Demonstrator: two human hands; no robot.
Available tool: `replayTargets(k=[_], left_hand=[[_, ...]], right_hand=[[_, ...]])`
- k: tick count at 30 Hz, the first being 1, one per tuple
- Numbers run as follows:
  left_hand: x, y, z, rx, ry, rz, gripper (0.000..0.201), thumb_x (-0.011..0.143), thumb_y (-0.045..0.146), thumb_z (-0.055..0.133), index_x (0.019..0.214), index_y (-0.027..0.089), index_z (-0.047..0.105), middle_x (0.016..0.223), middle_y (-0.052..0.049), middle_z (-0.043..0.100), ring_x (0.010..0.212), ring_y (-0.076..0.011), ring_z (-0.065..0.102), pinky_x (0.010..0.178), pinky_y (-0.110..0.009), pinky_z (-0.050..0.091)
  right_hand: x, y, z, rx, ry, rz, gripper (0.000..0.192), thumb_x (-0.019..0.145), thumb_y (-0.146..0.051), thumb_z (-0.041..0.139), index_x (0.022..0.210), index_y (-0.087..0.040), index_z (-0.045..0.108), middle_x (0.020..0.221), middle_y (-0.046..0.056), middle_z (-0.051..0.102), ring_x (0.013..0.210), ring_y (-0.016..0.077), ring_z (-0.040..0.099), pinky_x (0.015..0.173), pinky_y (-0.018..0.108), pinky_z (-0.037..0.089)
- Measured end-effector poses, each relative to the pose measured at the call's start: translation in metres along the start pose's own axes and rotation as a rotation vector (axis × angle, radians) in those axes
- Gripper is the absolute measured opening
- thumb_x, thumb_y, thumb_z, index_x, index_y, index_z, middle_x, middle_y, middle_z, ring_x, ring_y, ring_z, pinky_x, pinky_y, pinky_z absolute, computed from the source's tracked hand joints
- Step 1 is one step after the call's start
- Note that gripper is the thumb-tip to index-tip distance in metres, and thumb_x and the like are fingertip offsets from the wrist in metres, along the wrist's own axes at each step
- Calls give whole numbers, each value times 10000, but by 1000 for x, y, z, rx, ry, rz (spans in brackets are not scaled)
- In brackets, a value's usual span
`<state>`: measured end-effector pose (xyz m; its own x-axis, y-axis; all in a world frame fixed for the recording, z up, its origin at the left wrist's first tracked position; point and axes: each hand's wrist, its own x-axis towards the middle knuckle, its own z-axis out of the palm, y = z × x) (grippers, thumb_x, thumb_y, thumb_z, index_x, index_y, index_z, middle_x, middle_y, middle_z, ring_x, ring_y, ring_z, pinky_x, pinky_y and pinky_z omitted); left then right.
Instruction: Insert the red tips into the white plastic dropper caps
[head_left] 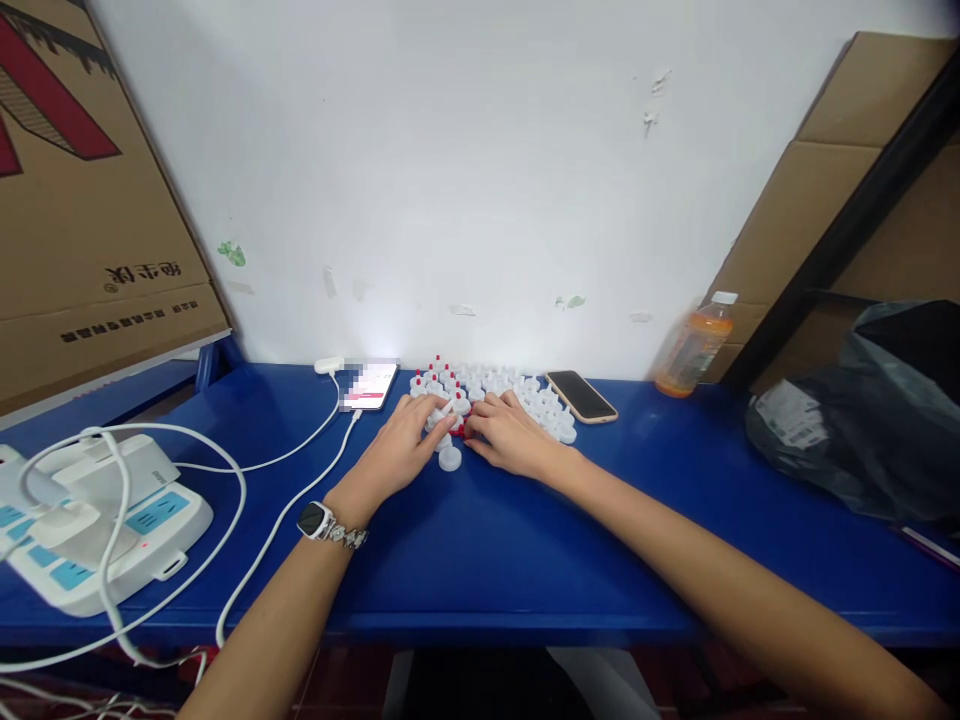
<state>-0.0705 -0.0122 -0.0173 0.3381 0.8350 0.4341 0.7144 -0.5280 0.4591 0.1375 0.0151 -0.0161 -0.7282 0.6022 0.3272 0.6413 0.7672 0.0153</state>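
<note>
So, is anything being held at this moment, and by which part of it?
The left hand appears to pinch a white cap; its gripped part cannot be told. The right hand is at small red pieces; any hold there is unclear.

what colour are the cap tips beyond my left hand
The cap tips are red, clearest in the head view.

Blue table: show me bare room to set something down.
Bare: between the tan-edged phone, bottle, black bag and right arm; also between that arm and the left arm. Crowded: white caps at left hand and right hand; left end, around the power strip.
</note>
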Motion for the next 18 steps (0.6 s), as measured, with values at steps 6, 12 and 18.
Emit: replayTargets(k=[6, 12, 18], left_hand=[[-2, 6, 5, -25, -30, -25, 395, 1003, 531, 362, 1130, 212, 557, 1078, -70, 603, 1038, -239, 541, 891, -385, 449], [-3, 14, 10, 12, -49, 63, 381, 1021, 494, 338, 1127, 204, 561, 1025, -68, 593, 989, -231, 534, 908, -397, 437], [-3, 21, 11, 37, -29, 116, 346, 1033, 454, 328, 1132, 201, 542, 1004, -64, 575, 955, -223, 531, 870, -389, 437]], right_hand=[[-1, 3, 2, 635, 301, 307, 85, 895, -251, 596, 913, -187, 648, 842, 35, 710, 780, 168, 623, 759, 320, 450], [3, -7, 6, 1155, 525, 477, 236, 815, -391, 683, 919, -179, 678, 791, 40, 709, 728, 176, 662, 683, 298, 510], [3, -21, 6, 1106, 624, 485, 245, 811, -434, 693, 823, -194, 645, 731, -3, 628, 601, 122, 556, 580, 261, 473]])
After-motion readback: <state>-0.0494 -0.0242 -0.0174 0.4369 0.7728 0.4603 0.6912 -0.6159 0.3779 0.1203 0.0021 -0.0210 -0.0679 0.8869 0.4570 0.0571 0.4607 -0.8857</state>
